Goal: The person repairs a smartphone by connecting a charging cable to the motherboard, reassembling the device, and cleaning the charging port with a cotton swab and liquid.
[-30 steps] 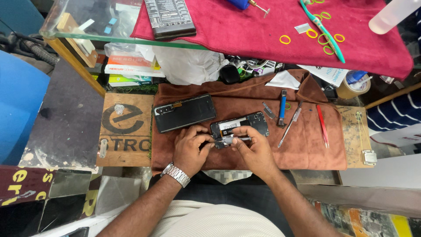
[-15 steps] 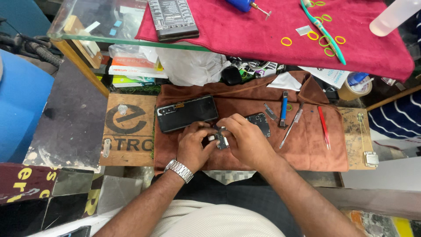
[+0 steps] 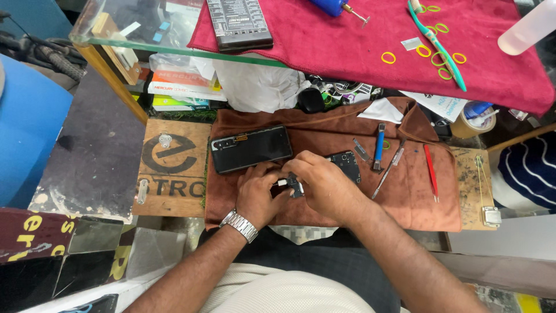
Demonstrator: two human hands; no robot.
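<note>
My left hand [image 3: 258, 194], with a silver metal watch [image 3: 239, 224] on its wrist, and my right hand [image 3: 321, 182] meet over the brown cloth mat [image 3: 417, 197] spread on the wooden surface [image 3: 174, 174], and between their curled fingers they pinch a small dark phone part with a pale connector end [image 3: 291, 184], lifted just off the mat; both hands are closed narrowly on it. Just beyond my right hand lies a dark opened phone body [image 3: 347, 164], partly hidden by my knuckles. To the left of it, just past my left fingertips, a black rectangular phone back panel [image 3: 251, 149] lies flat on the mat. Farther right on the mat are a blue-handled screwdriver [image 3: 379, 146], a slim metal pry tool [image 3: 389, 171] and red tweezers [image 3: 431, 171], well apart from my hands. Above, a red cloth [image 3: 347, 40] covers a glass shelf and carries a dark ridged case [image 3: 238, 23], yellow rubber rings [image 3: 388, 57] and a teal toothbrush [image 3: 440, 46].
</note>
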